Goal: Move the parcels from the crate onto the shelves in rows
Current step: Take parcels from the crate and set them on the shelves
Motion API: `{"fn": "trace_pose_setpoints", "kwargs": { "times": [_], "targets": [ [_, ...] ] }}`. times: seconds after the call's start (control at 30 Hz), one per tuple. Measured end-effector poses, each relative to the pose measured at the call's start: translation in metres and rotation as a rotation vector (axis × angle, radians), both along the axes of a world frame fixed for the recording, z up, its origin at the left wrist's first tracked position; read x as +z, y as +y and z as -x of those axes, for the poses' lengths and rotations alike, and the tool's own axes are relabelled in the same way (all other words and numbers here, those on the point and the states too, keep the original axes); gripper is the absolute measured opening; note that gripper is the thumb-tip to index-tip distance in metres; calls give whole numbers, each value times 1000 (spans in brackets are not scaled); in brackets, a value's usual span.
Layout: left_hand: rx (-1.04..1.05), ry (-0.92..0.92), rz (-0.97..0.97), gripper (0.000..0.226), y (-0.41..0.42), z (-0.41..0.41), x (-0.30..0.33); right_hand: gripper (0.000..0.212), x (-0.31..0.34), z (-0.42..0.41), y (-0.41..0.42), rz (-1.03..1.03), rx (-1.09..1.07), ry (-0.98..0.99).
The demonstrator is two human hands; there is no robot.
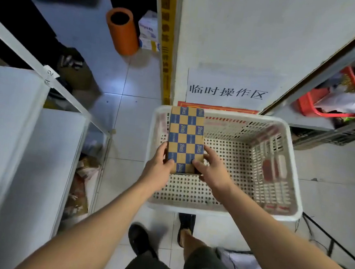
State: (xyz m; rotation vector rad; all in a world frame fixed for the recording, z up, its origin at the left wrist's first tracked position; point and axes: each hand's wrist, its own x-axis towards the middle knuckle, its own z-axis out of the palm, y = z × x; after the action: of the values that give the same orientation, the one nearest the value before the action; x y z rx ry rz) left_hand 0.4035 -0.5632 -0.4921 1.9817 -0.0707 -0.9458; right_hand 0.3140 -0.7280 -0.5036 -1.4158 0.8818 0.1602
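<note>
A brown-and-blue checkered cardboard parcel stands on end inside the left part of the white perforated crate on the floor. My left hand grips the parcel's lower left side and my right hand grips its lower right side. The parcel's top reaches above the crate's far rim. No other parcel shows in the crate. White shelves stand to the left, their boards bare in view.
An orange cylinder and a white printed box sit on the floor behind. A wall with a paper sign is beyond the crate. A red basket sits on a rack at right. My feet stand near the crate.
</note>
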Motion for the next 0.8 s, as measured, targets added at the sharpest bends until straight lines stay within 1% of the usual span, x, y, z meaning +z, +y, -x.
{"fn": "trace_pose_setpoints", "kwargs": {
  "times": [0.13, 0.3, 0.37, 0.5, 0.6, 0.7, 0.8],
  "targets": [
    [13, 65, -92, 60, -19, 1, -38, 65, -48, -6, -16, -3, 34, 91],
    [138, 149, -210, 60, -31, -12, -114, 71, -133, -29, -16, -35, 46, 198],
    [207, 176, -210, 61, -37, -19, -143, 71, -171, -38, -14, -51, 28, 231],
    [338, 201, -223, 62, -44, -30, -208, 66, -239, -53, -8, -93, -11, 237],
    [411, 182, -260, 62, -48, -31, -249, 68, -278, -61, -6, -101, -21, 233],
    [525, 163, -286, 57, -57, -32, -274, 67, -308, -69, -2, -120, -52, 214],
    [681, 182, -227, 57, -68, -30, -298, 64, -328, -74, 6, -129, -101, 186]
  ]
}}
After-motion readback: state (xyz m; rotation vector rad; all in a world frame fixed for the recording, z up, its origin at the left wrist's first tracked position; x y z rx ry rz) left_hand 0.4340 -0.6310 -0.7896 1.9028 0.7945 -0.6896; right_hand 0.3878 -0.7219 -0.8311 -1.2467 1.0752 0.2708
